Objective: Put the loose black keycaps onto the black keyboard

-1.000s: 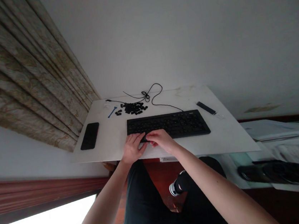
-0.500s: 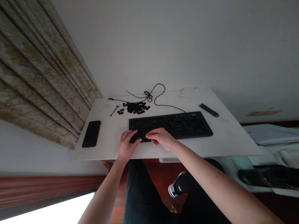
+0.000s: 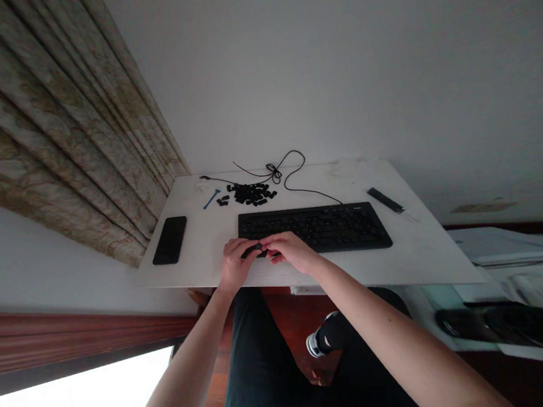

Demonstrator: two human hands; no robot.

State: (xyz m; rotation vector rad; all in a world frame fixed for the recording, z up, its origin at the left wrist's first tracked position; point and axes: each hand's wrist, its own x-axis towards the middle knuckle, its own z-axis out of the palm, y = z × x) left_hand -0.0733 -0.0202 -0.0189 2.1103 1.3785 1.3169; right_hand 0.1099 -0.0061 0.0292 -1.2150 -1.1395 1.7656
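Observation:
A black keyboard [image 3: 323, 229] lies near the front edge of the white table. Over its lower left part, my left hand [image 3: 239, 259] and my right hand [image 3: 289, 248] meet at the fingertips. Between them is a small black piece [image 3: 259, 247], pinched by the left thumb and fingers; it looks like a keycap. The right fingers are closed against its right side, and whether they grip it too is hard to tell. Behind the keyboard lies a pile of loose black keycaps [image 3: 251, 193], with a blue tool [image 3: 211, 198] to its left.
A black phone [image 3: 170, 240] lies at the left of the white table [image 3: 406, 266]. The keyboard's looped cable [image 3: 313, 189] runs along the back. A dark strip-like object [image 3: 385, 200] is at the right. A patterned curtain [image 3: 71, 122] hangs on the left.
My left fingers have closed from a spread pose, and the two hands have come together at the fingertips. A small black piece now shows between them. The view has shifted slightly.

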